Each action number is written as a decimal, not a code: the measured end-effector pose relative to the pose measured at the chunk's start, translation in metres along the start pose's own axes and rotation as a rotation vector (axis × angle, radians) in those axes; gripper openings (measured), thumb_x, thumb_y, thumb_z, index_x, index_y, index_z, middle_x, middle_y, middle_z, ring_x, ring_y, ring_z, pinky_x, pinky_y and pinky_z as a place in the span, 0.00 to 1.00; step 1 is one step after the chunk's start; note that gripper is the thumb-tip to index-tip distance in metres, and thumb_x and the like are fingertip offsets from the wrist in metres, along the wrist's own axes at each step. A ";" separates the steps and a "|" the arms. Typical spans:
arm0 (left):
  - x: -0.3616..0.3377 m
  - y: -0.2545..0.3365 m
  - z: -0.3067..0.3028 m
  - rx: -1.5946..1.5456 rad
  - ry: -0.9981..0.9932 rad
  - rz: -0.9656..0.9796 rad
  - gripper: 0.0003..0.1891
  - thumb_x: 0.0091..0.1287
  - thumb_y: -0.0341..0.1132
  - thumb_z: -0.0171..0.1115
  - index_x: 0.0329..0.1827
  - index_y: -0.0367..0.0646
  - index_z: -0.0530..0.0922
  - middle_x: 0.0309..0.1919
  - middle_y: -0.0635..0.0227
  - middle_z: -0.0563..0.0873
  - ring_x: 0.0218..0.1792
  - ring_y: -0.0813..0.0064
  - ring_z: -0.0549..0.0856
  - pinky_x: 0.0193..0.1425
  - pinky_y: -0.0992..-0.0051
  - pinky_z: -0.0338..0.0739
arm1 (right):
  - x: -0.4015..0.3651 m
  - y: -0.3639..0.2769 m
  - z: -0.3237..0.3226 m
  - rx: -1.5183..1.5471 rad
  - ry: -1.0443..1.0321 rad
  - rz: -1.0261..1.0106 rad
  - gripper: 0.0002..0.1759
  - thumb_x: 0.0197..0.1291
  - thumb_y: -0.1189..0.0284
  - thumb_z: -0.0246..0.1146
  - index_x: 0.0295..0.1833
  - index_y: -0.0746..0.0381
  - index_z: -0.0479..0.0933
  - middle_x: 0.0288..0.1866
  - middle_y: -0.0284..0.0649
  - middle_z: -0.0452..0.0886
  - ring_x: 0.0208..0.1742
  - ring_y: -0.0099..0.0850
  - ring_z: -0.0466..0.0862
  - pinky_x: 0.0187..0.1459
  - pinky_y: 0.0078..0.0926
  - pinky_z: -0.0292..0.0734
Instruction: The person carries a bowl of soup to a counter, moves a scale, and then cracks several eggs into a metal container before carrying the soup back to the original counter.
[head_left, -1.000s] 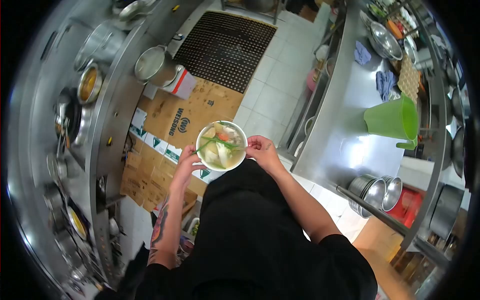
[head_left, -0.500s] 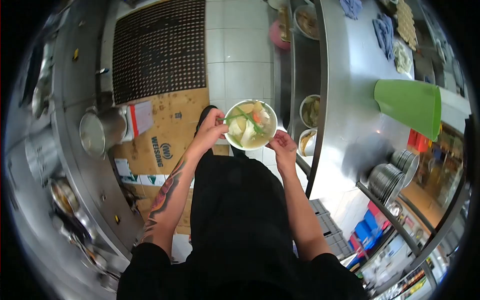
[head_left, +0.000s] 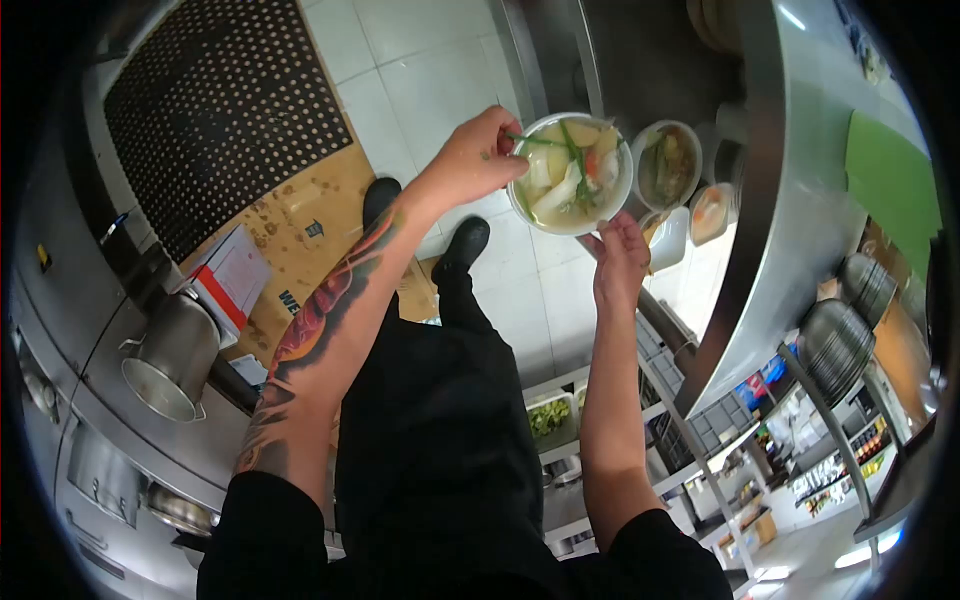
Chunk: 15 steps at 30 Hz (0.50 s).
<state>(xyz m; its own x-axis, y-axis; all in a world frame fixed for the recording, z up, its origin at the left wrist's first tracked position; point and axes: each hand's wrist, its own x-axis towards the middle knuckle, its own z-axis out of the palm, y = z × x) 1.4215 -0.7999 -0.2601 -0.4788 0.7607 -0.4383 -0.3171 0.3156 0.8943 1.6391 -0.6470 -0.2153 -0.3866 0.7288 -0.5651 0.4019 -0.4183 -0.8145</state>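
Both arms reach up-frame: our left hand (head_left: 470, 160) pinches the soup bowl (head_left: 570, 172) by its left rim, our right hand (head_left: 620, 265) closes its grip on the lower edge, upper centre. Open floor tiles (head_left: 430, 80) lie left; the tabletop (head_left: 790, 170) edge runs close right.

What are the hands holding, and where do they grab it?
A bowl of soup, by its rim: left hand one side, right hand the other.

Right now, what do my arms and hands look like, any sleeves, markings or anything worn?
Short black sleeves end above both elbows. The left forearm carries a large tattoo in red, orange and dark ink, from near the wrist past the elbow. The right forearm shows no marking. Left hand and right hand wear no gloves or watch.
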 end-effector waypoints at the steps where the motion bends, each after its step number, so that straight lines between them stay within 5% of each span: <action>1: 0.004 0.000 0.001 0.012 -0.005 -0.021 0.18 0.61 0.26 0.65 0.52 0.34 0.73 0.37 0.66 0.81 0.37 0.78 0.82 0.39 0.74 0.84 | -0.001 0.002 -0.002 -0.005 0.020 0.008 0.12 0.68 0.79 0.62 0.56 0.68 0.78 0.49 0.40 0.86 0.48 0.25 0.87 0.52 0.29 0.87; 15: 0.024 0.009 0.016 -0.133 -0.103 -0.142 0.18 0.62 0.26 0.65 0.54 0.32 0.74 0.40 0.63 0.82 0.40 0.75 0.85 0.39 0.72 0.87 | 0.005 -0.001 -0.018 0.061 0.060 0.049 0.14 0.69 0.79 0.61 0.58 0.70 0.77 0.51 0.41 0.84 0.50 0.27 0.86 0.48 0.32 0.91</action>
<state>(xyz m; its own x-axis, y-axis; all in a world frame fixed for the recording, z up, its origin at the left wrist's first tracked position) 1.4204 -0.7696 -0.2613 -0.3372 0.7700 -0.5417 -0.4843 0.3515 0.8012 1.6520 -0.6333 -0.2146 -0.3163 0.7372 -0.5970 0.3674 -0.4850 -0.7936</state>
